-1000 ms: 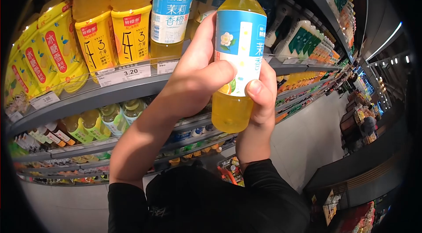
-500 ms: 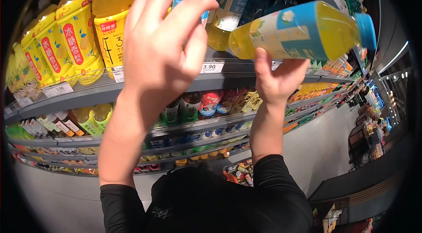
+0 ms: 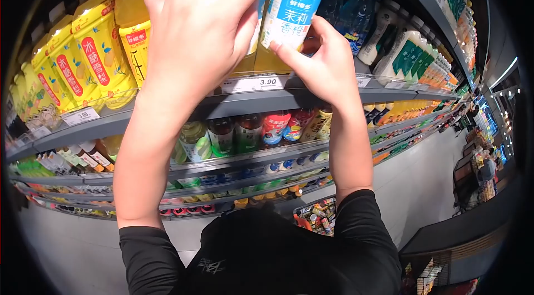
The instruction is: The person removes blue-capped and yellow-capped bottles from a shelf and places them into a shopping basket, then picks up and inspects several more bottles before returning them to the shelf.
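My right hand (image 3: 328, 64) is closed around a bottle of yellow juice with a blue and white label (image 3: 289, 11). The bottle is nearly upright at the front of the top shelf, its thumb-side label facing me. My left hand (image 3: 197, 25) is raised just left of it with fingers spread and curved. Behind its fingers stands another blue-labelled juice bottle (image 3: 257, 20), partly hidden; whether the fingertips touch it I cannot tell. An orange juice bottle with a yellow label (image 3: 132, 45) is beside the left hand.
Yellow-labelled pear drink bottles (image 3: 94, 50) line the shelf at left. A price tag (image 3: 258, 83) is on the shelf edge (image 3: 245, 104). Dark blue bottles (image 3: 356, 11) and white bottles (image 3: 403, 50) stand at right. Lower shelves hold more drinks; a filled basket (image 3: 317, 216) is below.
My right hand has moved left and turned the juice bottle from nearly lying to nearly upright at the shelf. My left hand has shifted slightly left and up, its fingers spreading.
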`<state>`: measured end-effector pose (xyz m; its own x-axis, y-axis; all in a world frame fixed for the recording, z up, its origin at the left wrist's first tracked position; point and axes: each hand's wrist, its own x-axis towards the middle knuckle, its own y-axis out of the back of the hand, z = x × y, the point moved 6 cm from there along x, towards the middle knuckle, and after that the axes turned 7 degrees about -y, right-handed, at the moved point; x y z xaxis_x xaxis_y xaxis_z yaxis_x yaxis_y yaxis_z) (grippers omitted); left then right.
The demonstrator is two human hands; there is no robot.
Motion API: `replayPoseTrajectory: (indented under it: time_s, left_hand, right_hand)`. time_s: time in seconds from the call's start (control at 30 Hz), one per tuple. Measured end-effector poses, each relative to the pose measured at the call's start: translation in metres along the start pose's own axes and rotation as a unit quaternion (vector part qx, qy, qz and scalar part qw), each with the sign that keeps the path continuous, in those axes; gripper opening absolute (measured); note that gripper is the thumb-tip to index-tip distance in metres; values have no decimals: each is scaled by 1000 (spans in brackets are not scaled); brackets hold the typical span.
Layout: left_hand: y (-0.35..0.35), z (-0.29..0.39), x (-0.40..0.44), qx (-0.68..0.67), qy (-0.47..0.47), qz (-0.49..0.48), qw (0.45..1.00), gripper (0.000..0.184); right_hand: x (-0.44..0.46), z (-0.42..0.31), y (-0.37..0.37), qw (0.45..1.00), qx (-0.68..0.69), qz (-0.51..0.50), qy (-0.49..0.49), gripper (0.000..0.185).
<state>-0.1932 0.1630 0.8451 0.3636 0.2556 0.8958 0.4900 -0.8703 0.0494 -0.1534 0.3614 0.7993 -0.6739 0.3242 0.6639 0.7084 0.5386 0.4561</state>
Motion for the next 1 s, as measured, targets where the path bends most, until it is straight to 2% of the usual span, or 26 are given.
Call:
replayPoseTrajectory:
  time_s: [0.13,0.2,0.37,0.47,0.67,0.83,0.93,1.0]
  left_hand:
    - [-5,-5,0,52,16,-52,997,43]
    - [-9,-4,-1,108,-14,-36,993,42]
    - [-13,0,4,182,2,-102,978,44]
    - [-15,-2,3,198,-27,-76,977,47]
    - [-14,3,10,168,39,-255,951,56]
    - [-17,0,7,204,-2,-215,955,50]
    - [-18,-4,7,168,4,-215,962,58]
    - [-17,-6,8,164,-3,-216,963,57]
  right_hand:
    - [8,4,-4,999,-40,-32,-11,58]
    - [8,4,-4,999,-19,-38,-10,63]
    - [8,9,-7,998,7,-55,13,71]
    - [8,8,-8,998,15,-62,21,72]
    - [9,5,-6,998,-11,-65,12,75]
    - [7,-2,-2,998,-33,-57,2,75]
    - [6,-3,-2,998,-19,-59,-4,76]
    - [8,0,-1,998,-24,-58,8,76]
